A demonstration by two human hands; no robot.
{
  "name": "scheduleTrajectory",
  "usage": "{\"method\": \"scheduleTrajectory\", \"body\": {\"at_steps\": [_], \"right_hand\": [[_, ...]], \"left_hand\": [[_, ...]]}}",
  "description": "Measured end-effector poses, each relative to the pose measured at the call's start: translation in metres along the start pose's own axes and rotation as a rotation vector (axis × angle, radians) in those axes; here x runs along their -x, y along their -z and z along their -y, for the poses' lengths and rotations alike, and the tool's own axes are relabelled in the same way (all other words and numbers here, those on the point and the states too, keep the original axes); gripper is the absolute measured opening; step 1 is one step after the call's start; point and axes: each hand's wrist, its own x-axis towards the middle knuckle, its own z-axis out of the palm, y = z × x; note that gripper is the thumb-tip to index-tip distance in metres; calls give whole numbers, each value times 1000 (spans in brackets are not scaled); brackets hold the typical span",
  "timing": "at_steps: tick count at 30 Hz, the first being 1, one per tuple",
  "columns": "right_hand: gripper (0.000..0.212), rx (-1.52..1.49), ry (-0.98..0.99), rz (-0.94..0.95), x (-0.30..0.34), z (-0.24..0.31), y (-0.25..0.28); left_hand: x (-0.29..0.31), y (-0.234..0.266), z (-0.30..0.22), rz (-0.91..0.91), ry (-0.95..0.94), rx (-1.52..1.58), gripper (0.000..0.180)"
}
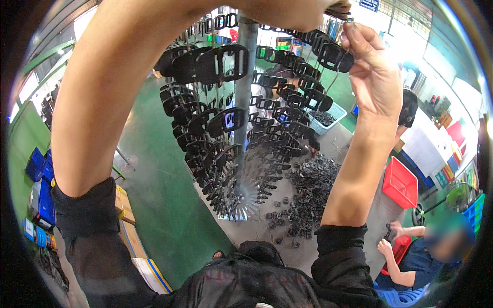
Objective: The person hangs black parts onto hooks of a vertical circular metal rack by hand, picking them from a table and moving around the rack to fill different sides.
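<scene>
Both my arms are raised to the top of a tall rack with a grey metal pole [246, 56] at its middle. Tiers of black plastic buckles [222, 64] hang around the pole on thin wires. My left hand [295, 14] is partly cut off by the upper edge; its fingers are closed around something dark I cannot make out. Facing it, my right hand [377, 72] pinches thumb and forefinger together at a tiny shiny bit. Just beside the right fingers hangs a large black buckle [333, 55], with a thin wire below it.
A heap of loose black buckles [310, 192] lies on the grey table [334, 137] right of the rack. Behind it stands a light-blue basket [336, 114] of dark pieces. At right are a red crate [400, 182] and a seated co-worker [431, 256]. Another person is beyond the rack.
</scene>
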Motion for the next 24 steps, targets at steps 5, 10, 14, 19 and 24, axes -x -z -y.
{"method": "scheduleTrajectory", "body": {"at_steps": [5, 10, 14, 19, 24], "right_hand": [[22, -35, 67, -280, 30, 12, 12], [28, 416, -211, -413, 46, 14, 106], [31, 1280, -399, -337, 63, 25, 163], [28, 1418, -302, -455, 61, 6, 83], [23, 987, 244, -394, 27, 7, -21]], "left_hand": [[0, -1, 3, -2, 43, 29, 30], [-1, -5, -1, 20, 215, 70, 40], [-1, -13, 29, -78, 9, 164, 41], [-1, 4, 28, 94, 18, 176, 41], [-9, 6, 0, 113, 107, -19, 43]]}}
